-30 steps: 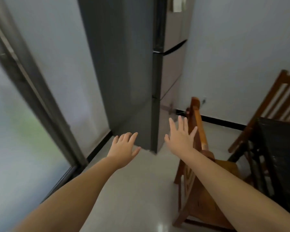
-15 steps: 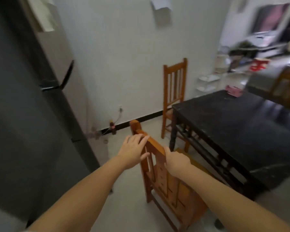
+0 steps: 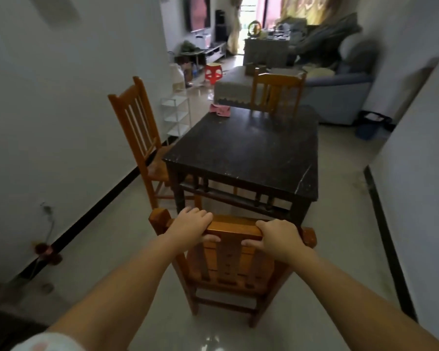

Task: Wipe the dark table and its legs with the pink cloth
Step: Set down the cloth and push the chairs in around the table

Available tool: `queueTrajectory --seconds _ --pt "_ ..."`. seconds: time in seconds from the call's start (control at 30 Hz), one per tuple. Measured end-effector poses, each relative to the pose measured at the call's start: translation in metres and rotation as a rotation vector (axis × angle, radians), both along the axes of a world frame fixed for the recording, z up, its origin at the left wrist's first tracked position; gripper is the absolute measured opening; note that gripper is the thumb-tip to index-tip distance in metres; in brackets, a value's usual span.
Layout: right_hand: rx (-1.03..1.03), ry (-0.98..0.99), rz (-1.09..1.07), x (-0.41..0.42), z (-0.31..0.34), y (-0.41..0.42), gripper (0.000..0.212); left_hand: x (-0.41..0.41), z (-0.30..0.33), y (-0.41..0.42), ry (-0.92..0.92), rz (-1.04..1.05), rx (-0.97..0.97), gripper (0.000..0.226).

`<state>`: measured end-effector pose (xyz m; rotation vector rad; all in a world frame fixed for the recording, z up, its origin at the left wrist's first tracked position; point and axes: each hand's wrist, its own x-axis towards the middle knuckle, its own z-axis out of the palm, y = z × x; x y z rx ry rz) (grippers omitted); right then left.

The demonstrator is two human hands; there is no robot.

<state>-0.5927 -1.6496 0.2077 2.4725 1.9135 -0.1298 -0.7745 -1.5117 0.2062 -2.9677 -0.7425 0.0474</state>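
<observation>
Dark table (image 3: 241, 150) stands on pale tiled floor (image 3: 340, 224). Pink cloth (image 3: 221, 109) lies crumpled on tabletop, near far left corner. Three wooden chairs stand on floor around table: near chair (image 3: 228, 264), left chair (image 3: 137, 133), far chair (image 3: 276, 93).

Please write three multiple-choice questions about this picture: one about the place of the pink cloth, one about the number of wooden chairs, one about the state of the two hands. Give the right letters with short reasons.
1. Where does the crumpled pink cloth lie?
A. on the far left corner of the dark stone-topped table
B. on the floor
C. on a chair seat

2. How many orange-brown wooden chairs are visible?
A. one
B. two
C. three

3. What are the hands doing?
A. hanging free
B. gripping the near chair's top rail
C. holding the cloth

Answers: 1 A, the cloth rests on the tabletop's far left corner. 2 C, one at the left, one behind the table, one nearest. 3 B, the left hand and right hand curl over the rail.
</observation>
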Motion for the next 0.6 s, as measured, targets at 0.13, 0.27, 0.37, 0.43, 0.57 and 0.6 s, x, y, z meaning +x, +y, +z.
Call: queueTrajectory --seconds 0.13,0.27,0.37,0.43,0.57,0.6 --pt "-0.018 -0.029 -0.016 0.002 0.0 0.006 0.052 0.004 -0.003 0.021 -0.013 -0.132 0.004 0.05" --pt "-0.025 -0.034 -0.037 0.011 0.002 0.018 0.049 0.017 0.0 0.042 -0.032 -0.211 0.018 0.05" --pt "-0.01 -0.055 -0.053 0.018 -0.001 0.036 0.05 0.029 -0.003 0.067 -0.011 -0.245 0.035 0.05" --pt "0.0 -0.045 -0.067 0.025 -0.003 0.049 0.05 0.039 -0.003 0.086 -0.018 -0.269 0.034 0.051" --pt "0.023 -0.035 -0.105 0.041 -0.008 0.079 0.053 0.063 -0.001 0.122 -0.017 -0.307 0.024 0.052" --pt "0.016 -0.039 -0.116 0.045 -0.007 0.086 0.054 0.068 -0.001 0.13 -0.015 -0.307 0.024 0.053"
